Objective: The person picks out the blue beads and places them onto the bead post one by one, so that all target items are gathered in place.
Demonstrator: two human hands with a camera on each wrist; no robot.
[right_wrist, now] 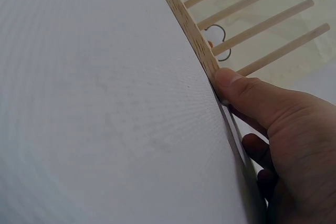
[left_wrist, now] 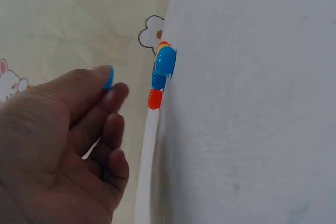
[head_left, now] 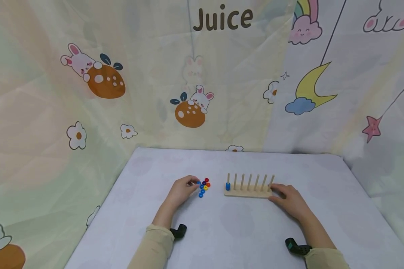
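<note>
My left hand (head_left: 183,189) pinches a blue bead (left_wrist: 109,77) between thumb and forefinger, just left of a small group of loose beads. In that group are blue beads (head_left: 201,195), a yellow bead (head_left: 206,188), red ones (head_left: 207,180) and a dark purple one (head_left: 204,183). To their right stands a wooden peg board (head_left: 247,194) with a row of several upright pegs. Blue beads (head_left: 227,186) sit stacked on its leftmost peg; the other pegs are bare. At the board's right end, my right hand (head_left: 289,200) grips the base, thumb on its near edge (right_wrist: 212,72).
A white cloth (head_left: 242,228) covers the table, whose far edge meets a printed curtain (head_left: 222,112). Black wrist devices show below both hands, the left one (head_left: 179,231) and the right one (head_left: 297,247).
</note>
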